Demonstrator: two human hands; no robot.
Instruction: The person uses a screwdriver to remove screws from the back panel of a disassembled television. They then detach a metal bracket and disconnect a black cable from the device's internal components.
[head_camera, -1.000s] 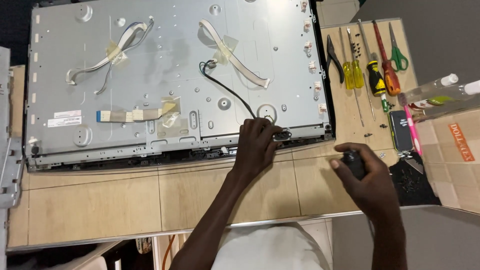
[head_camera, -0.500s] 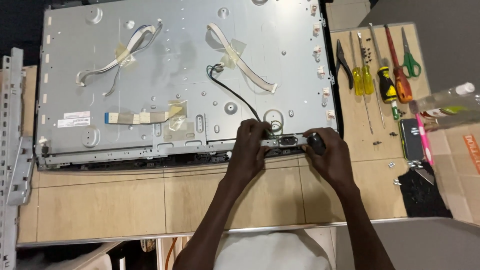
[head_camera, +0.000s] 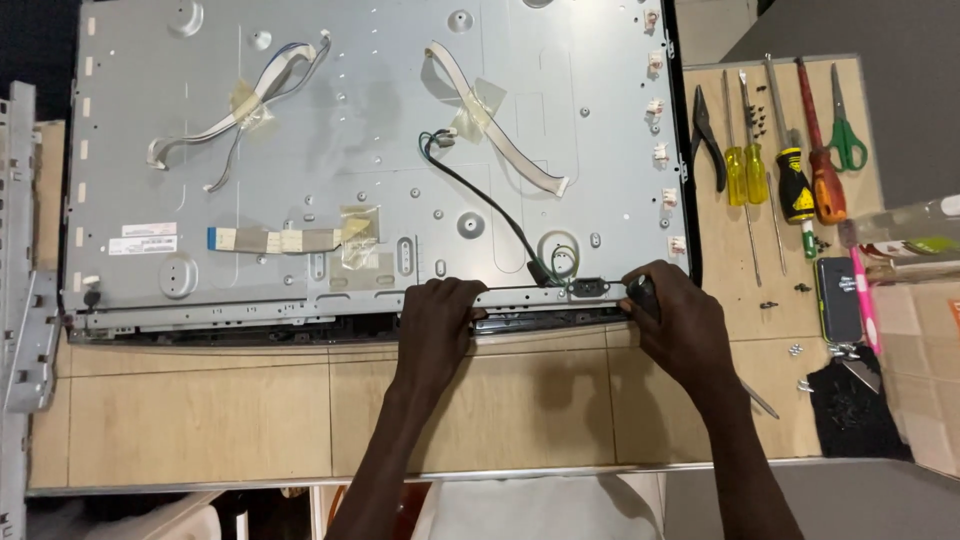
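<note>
Tan worktable (head_camera: 250, 420) under me, the big grey metal back panel (head_camera: 330, 180) lying flat across it. My left hand (head_camera: 435, 325) curls over the panel's near edge, fingers pressed down on the metal strip (head_camera: 540, 295). My right hand (head_camera: 675, 325) is wrapped tight around a black tool handle (head_camera: 643, 296) at that same strip, just right of the small black socket (head_camera: 590, 288). A black cable (head_camera: 480, 195) runs up the panel between my hands. Screwdrivers (head_camera: 795, 185) and pliers (head_camera: 705, 135) lie off to the right.
</note>
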